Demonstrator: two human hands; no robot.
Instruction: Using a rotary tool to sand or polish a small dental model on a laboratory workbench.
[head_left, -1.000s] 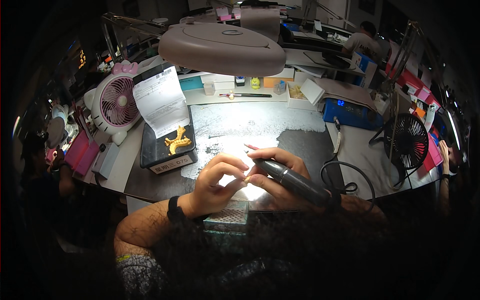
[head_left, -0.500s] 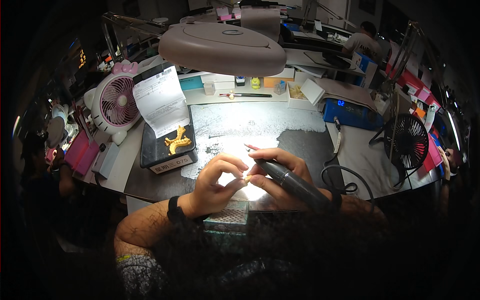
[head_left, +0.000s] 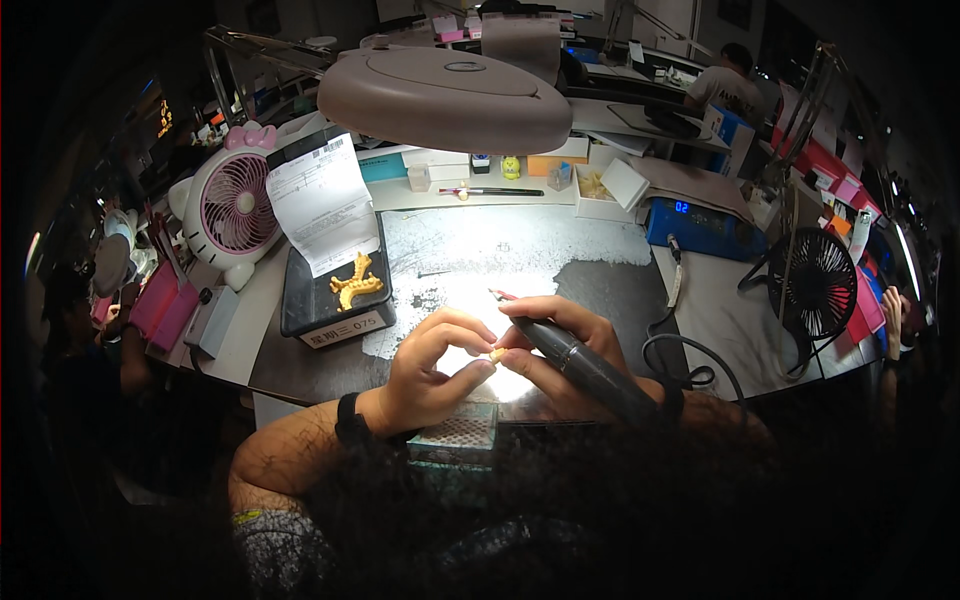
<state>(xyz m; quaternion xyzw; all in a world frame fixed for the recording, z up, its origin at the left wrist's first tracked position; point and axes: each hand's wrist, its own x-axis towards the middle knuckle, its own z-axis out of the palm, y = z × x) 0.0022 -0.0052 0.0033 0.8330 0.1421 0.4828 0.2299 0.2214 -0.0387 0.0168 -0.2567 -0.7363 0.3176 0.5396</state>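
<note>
Under the lamp's glare, my left hand (head_left: 430,372) pinches a small pale-yellow piece (head_left: 497,355) between thumb and fingertips. My right hand (head_left: 540,372) wraps round a dark handpiece (head_left: 590,372) with a cable, its slim reddish tip pointing up and left, above the small piece and apart from it. The right fingertips also touch the piece, so both hands meet there. To the left, yellow dental casts (head_left: 357,284) lie in a black tray (head_left: 292,295), where a printed paper slip (head_left: 325,205) leans.
A large lamp head (head_left: 445,95) hangs over the bench. Past the worn mat (head_left: 600,295) lie a brush (head_left: 505,191) and small boxes. A pink-and-white fan (head_left: 238,205) stands left; a blue control box (head_left: 700,228) and black fan (head_left: 815,280) stand right. A perforated box (head_left: 452,430) sits below my hands.
The small piece has turned slightly between my fingertips, and more of it shows. My hands and the handpiece have barely moved. At the far right, another person's hand has risen into view.
</note>
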